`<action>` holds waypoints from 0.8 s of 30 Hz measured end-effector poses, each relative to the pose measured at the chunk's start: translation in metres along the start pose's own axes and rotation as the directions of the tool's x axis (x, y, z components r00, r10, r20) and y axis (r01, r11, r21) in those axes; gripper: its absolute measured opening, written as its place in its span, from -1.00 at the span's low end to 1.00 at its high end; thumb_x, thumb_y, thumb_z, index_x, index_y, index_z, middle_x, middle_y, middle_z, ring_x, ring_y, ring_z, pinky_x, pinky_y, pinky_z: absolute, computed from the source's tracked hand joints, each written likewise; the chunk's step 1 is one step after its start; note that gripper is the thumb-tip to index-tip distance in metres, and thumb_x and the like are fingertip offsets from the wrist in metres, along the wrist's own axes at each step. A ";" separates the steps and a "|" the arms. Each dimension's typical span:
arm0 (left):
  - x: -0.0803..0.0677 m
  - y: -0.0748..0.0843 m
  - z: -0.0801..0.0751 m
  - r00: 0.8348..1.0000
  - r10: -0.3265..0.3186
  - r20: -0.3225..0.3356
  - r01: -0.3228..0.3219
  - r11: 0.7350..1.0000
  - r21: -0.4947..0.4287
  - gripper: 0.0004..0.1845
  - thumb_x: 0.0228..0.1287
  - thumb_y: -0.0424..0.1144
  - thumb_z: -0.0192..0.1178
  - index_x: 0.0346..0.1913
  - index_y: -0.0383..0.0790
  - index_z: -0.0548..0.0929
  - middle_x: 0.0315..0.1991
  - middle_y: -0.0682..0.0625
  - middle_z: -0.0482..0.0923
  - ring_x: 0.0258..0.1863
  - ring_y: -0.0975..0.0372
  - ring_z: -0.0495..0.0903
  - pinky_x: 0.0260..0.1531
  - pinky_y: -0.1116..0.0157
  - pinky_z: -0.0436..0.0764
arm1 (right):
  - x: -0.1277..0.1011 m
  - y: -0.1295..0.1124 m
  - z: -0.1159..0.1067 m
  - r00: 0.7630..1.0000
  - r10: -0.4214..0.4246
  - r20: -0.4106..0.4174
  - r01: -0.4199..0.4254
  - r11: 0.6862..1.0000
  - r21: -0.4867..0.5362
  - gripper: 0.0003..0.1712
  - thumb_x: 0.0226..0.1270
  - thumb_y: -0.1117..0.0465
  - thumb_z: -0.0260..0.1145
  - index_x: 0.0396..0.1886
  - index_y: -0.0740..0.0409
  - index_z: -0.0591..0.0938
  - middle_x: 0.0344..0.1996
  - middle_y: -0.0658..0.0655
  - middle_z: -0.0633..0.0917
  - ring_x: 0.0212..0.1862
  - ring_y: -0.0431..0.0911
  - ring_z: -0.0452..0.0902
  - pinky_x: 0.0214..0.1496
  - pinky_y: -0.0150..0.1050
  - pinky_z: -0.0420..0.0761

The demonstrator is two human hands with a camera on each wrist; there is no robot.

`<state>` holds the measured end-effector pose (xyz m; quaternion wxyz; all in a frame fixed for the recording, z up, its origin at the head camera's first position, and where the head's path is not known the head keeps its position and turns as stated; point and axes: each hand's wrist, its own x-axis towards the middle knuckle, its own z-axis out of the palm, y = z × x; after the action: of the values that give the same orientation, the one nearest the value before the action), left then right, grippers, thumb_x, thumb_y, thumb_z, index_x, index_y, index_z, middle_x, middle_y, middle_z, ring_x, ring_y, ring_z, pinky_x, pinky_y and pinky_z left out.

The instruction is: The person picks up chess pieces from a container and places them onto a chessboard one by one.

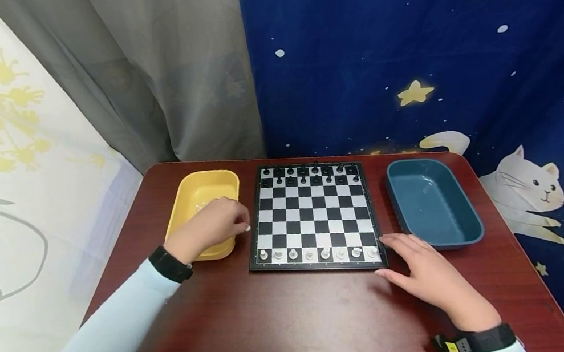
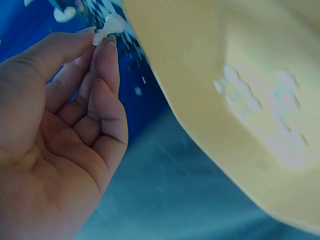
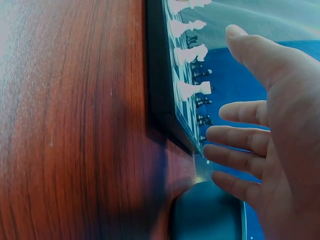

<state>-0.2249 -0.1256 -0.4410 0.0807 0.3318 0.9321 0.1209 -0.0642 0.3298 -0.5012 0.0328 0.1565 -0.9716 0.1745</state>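
Note:
Over the right side of the yellow tray [image 1: 194,179], my left hand [image 1: 210,225] pinches a small white chess pawn [image 2: 111,26] between thumb and fingertips. In the left wrist view, several blurred white pieces [image 2: 287,92] lie on the tray's bottom. A checkered chessboard [image 1: 313,214] lies in the middle of the table, with a row of white pieces [image 1: 325,253] along its near edge and black pieces [image 1: 314,168] standing at its far side. My right hand [image 1: 426,270] is by the board's near right corner, its fingers extended and holding nothing.
A dark teal tray [image 1: 417,236] stands right of the board, just beyond my right hand. All of these are on a reddish-brown table [image 1: 318,321]. A grey curtain [image 1: 198,64] and a blue starry curtain [image 1: 353,65] hang behind the table's far edge.

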 end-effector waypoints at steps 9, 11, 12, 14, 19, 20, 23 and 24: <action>0.018 0.023 0.030 0.993 0.103 0.052 -0.105 0.994 0.036 -0.80 0.44 -0.22 0.49 -0.40 0.02 0.77 -0.50 0.19 0.60 -0.45 0.27 0.55 -0.30 0.27 0.59 | -0.001 0.001 0.001 1.000 0.006 0.000 -0.006 1.000 0.003 -0.15 0.38 -0.24 0.60 0.46 0.19 0.64 0.36 0.26 0.67 0.43 0.26 0.53 0.50 0.37 0.42; 0.019 0.025 0.034 0.993 0.105 0.055 -0.108 0.993 0.038 -0.80 0.44 -0.22 0.49 -0.40 0.02 0.78 -0.50 0.20 0.60 -0.46 0.28 0.56 -0.32 0.28 0.60 | -0.002 0.001 0.001 1.000 0.008 0.002 -0.008 1.000 0.005 -0.15 0.38 -0.24 0.60 0.46 0.19 0.63 0.36 0.26 0.67 0.43 0.26 0.53 0.50 0.37 0.41; 0.020 0.026 0.035 0.993 0.103 0.056 -0.106 0.993 0.044 -0.80 0.44 -0.23 0.49 -0.40 0.02 0.78 -0.51 0.20 0.60 -0.47 0.29 0.56 -0.32 0.29 0.60 | -0.002 0.001 0.001 1.000 0.010 0.002 -0.010 1.000 0.006 -0.14 0.38 -0.24 0.60 0.46 0.18 0.63 0.37 0.26 0.67 0.43 0.26 0.53 0.51 0.37 0.41; 0.020 0.027 0.036 0.994 0.096 0.056 -0.099 0.994 0.051 -0.79 0.43 -0.24 0.48 -0.42 0.02 0.78 -0.51 0.20 0.60 -0.47 0.28 0.56 -0.33 0.29 0.60 | -0.003 0.001 0.001 1.000 0.013 0.001 -0.013 1.000 0.006 -0.14 0.38 -0.25 0.60 0.46 0.18 0.63 0.37 0.26 0.67 0.43 0.26 0.53 0.50 0.37 0.42; 0.022 0.031 0.035 0.994 0.078 0.071 -0.083 0.995 0.061 -0.79 0.44 -0.24 0.47 -0.41 0.01 0.78 -0.51 0.18 0.60 -0.46 0.26 0.56 -0.33 0.28 0.60 | -0.003 0.002 0.001 1.000 0.018 0.000 -0.018 1.000 0.007 -0.13 0.38 -0.26 0.59 0.47 0.17 0.63 0.37 0.26 0.67 0.43 0.26 0.52 0.50 0.38 0.42; 0.022 0.031 0.035 0.994 0.076 0.075 -0.080 0.995 0.059 -0.80 0.45 -0.23 0.48 -0.40 0.01 0.79 -0.51 0.18 0.60 -0.46 0.26 0.56 -0.33 0.29 0.60 | -0.003 0.002 0.001 1.000 0.018 -0.001 -0.018 1.000 0.007 -0.14 0.38 -0.26 0.59 0.47 0.17 0.63 0.37 0.26 0.67 0.43 0.26 0.52 0.50 0.38 0.42; 0.023 0.032 0.035 0.994 0.075 0.080 -0.079 0.995 0.053 -0.83 0.45 -0.23 0.48 -0.37 0.00 0.81 -0.50 0.17 0.61 -0.46 0.26 0.57 -0.32 0.29 0.60 | -0.003 0.002 0.001 1.000 0.015 -0.006 -0.015 1.000 0.004 -0.14 0.38 -0.26 0.59 0.46 0.17 0.63 0.36 0.26 0.67 0.42 0.26 0.53 0.50 0.37 0.42; 0.023 0.032 0.035 0.994 0.075 0.081 -0.079 0.996 0.049 -0.83 0.46 -0.23 0.48 -0.37 0.00 0.81 -0.50 0.17 0.62 -0.46 0.26 0.57 -0.32 0.29 0.60 | -0.003 0.002 0.001 1.000 0.013 -0.008 -0.013 1.000 0.003 -0.15 0.38 -0.25 0.59 0.45 0.18 0.64 0.35 0.26 0.67 0.42 0.26 0.53 0.50 0.37 0.42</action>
<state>-0.2155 -0.0808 -0.4674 0.1042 0.3742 0.9174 0.0861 -0.0618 0.3321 -0.5035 0.0353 0.1496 -0.9722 0.1768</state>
